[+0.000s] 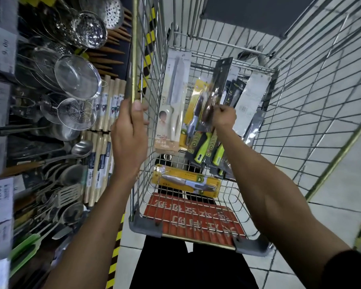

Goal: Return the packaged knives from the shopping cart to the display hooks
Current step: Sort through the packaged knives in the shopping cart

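So the left hand (129, 130) is wrapped around the top rail (134, 38) of the shopping cart (300, 105) at roughly 9 o'clock from the basket's middle. My guess is that's just to stop the cart rolling while the other hand digs around. The right hand (224, 116) is down in the basket, fingers pinched on the lower end of a black-carded knife pack (221, 82) that stands tilted with its hang tab toward 12. It's a bit blurry, so I can't tell whether it's fully clear of the pile. The rest of the knives are in the cart: a beige-carded knife pack (174, 105) leans on the wall at 10 o'clock, yellow packs with green-handled knives (197, 132) sit under the held one, a silver-grey pack (252, 97) is propped at 2 o'clock, and one yellow pack (186, 182) lies flat on the floor at 6. The display at 9 o'clock of the view shows mesh strainers (77, 78) and rolling pins (104, 122); I can't spot the knife hooks. Grabbing it low probably leaves the tab free for hooking.
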